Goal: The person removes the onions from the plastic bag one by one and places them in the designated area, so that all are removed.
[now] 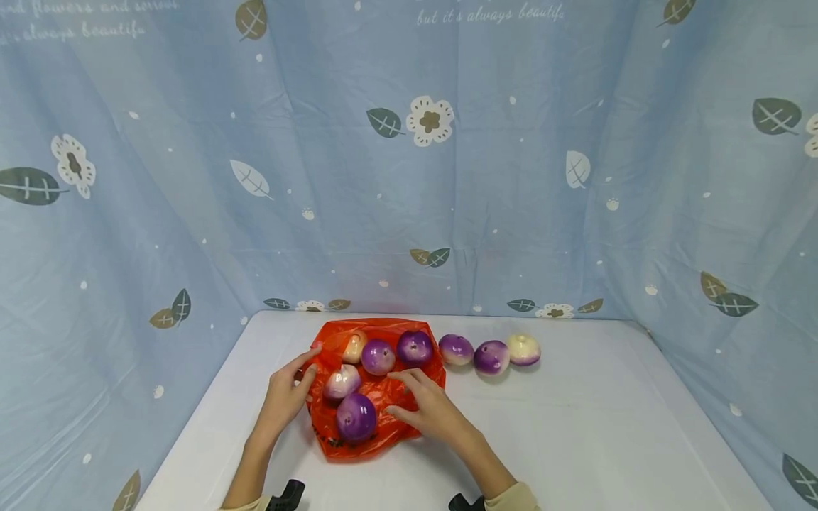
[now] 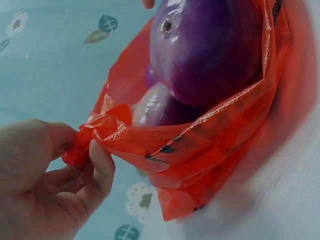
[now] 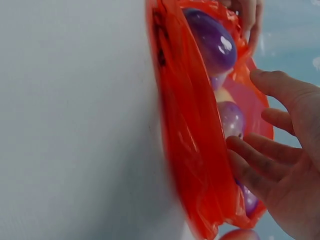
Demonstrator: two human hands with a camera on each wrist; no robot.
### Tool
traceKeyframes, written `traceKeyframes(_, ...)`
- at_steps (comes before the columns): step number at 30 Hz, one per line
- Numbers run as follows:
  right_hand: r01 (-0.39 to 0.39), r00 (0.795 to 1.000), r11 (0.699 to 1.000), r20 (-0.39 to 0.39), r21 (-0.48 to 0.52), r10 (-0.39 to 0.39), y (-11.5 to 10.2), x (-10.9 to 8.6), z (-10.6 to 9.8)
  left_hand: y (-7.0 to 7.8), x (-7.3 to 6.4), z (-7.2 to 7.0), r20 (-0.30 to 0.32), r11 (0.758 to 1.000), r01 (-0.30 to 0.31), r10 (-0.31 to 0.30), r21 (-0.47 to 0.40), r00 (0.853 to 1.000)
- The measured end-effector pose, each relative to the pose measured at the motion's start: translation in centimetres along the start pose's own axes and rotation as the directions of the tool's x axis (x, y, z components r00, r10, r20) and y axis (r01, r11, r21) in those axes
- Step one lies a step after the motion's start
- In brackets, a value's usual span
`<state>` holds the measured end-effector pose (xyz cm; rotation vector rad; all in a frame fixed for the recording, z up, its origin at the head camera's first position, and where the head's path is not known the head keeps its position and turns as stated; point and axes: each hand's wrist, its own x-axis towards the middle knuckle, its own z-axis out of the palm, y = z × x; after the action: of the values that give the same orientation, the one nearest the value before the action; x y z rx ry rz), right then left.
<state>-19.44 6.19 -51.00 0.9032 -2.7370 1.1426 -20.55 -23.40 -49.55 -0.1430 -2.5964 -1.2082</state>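
A blue leaf-print curtain [image 1: 511, 191] surrounds the white table [image 1: 626, 426]; on it sits a red bag [image 1: 391, 438] holding five vegetables [image 1: 356, 417]. The left hand [image 1: 284, 394] pinches its edge; the right hand [image 1: 434, 408] spreads loosely, gripping nothing.

A crinkled, see-through red plastic bag [image 1: 386, 441] lies gaping upward on the white table [image 1: 594, 433], its rim pinched by the person's left hand [image 1: 285, 392], with the right hand's [image 1: 429, 408] fingers loosely spread near its other side. Five glossy, rounded purple-and-cream vegetables [image 1: 356, 417] sit loosely inside, the frontmost deep purple. Just beside the bag, three matching purple-and-cream ones [image 1: 491, 358] lie close together in an uneven row, the farthest mostly cream.
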Motion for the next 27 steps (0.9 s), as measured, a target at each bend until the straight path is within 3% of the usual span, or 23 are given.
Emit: traceKeyframes(27, -0.033, 0.994, 0.999, 0.103, -0.013, 0.034, -2.5, 0.1, 3.1, -0.2, 0.1, -0.3, -0.029, 0.999, -0.05, 0.05, 0.02, 0.998)
